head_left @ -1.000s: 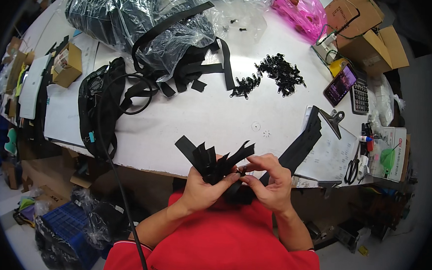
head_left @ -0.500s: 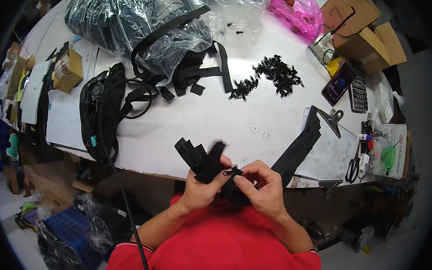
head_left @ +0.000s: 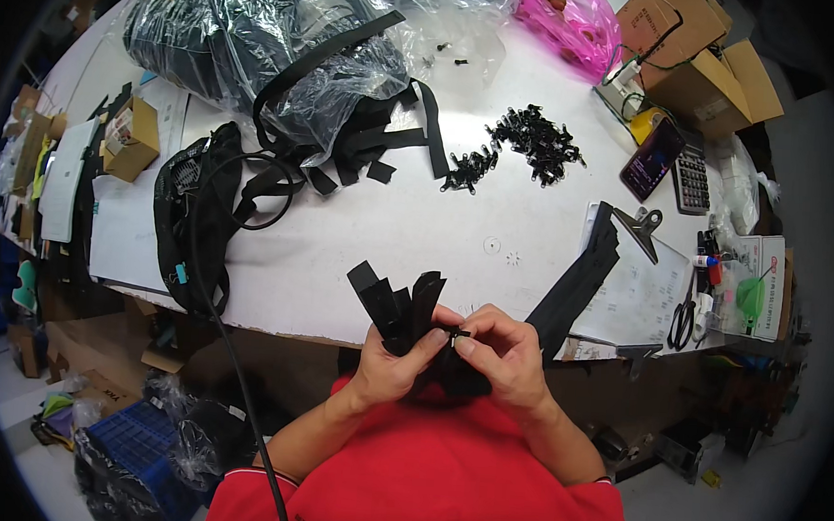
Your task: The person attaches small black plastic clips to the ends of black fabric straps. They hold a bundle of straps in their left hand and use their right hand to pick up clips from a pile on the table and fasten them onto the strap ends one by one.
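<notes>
Close to the front edge of the table, my left hand [head_left: 390, 362] is closed round a bundle of black zipper tapes [head_left: 387, 306], whose ends fan up past the thumb. My right hand [head_left: 514, 360] pinches a small black zipper slider [head_left: 454, 335] against my left fingertips, so the two hands nearly touch. How far the slider sits on a tape is hidden by the fingers. From beside my right hand a long black tape strip [head_left: 576, 285] runs up onto a clipboard. Further off lie a large pile of black zipper sliders [head_left: 543, 146] and a smaller pile [head_left: 470, 169].
A plastic-wrapped dark bundle [head_left: 258, 50] and cut black straps fill the back left. On the left lies a black bag [head_left: 195, 214], with a cable crossing it. At right are a clipboard [head_left: 640, 288], phone [head_left: 652, 158], calculator [head_left: 693, 187], scissors [head_left: 681, 324] and cardboard box [head_left: 723, 93].
The loose tape ends above my left hand have shifted and stand more upright. The slider has turned slightly between my fingertips, and both hands stay in nearly the same place.
</notes>
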The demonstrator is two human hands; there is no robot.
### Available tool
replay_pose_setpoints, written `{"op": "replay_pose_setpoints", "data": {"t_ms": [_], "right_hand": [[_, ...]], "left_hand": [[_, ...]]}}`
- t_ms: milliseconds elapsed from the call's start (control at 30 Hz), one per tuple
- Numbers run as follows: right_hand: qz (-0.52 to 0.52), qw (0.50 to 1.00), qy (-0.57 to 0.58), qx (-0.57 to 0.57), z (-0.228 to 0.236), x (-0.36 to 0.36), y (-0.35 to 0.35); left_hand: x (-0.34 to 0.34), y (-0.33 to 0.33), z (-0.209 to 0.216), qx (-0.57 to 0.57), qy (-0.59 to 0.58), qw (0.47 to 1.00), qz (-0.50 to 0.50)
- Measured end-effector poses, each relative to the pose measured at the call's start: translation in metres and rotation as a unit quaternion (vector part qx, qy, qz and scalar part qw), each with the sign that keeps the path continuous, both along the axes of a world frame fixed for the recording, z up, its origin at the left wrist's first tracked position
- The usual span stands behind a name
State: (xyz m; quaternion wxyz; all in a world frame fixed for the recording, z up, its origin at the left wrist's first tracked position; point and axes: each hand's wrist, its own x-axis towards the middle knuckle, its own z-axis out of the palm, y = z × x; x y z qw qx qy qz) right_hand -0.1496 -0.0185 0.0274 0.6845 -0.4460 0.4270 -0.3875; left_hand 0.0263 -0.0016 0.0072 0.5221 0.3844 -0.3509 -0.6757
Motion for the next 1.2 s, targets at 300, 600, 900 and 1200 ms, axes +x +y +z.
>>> {"op": "replay_pose_setpoints", "data": {"t_ms": [300, 600, 900, 1200], "right_hand": [[-0.046, 0.979, 0.164, -0.113, -0.012, 0.006, 0.005], [-0.056, 0.945, 0.228, -0.226, -0.006, 0.015, 0.007], [-0.078, 0.97, 0.167, -0.16, -0.014, 0.017, 0.013], [-0.061, 0.949, 0.183, -0.248, -0.003, 0.012, -0.003]], "left_hand": [[-0.003, 0.005, -0.005, 0.018, -0.014, 0.999, 0.037], [-0.002, 0.006, -0.012, -0.074, -0.078, 0.993, 0.042], [-0.003, 0.0, -0.007, -0.156, -0.127, 0.976, 0.079], [0.004, 0.01, -0.022, -0.043, -0.02, 0.999, 0.016]]}}
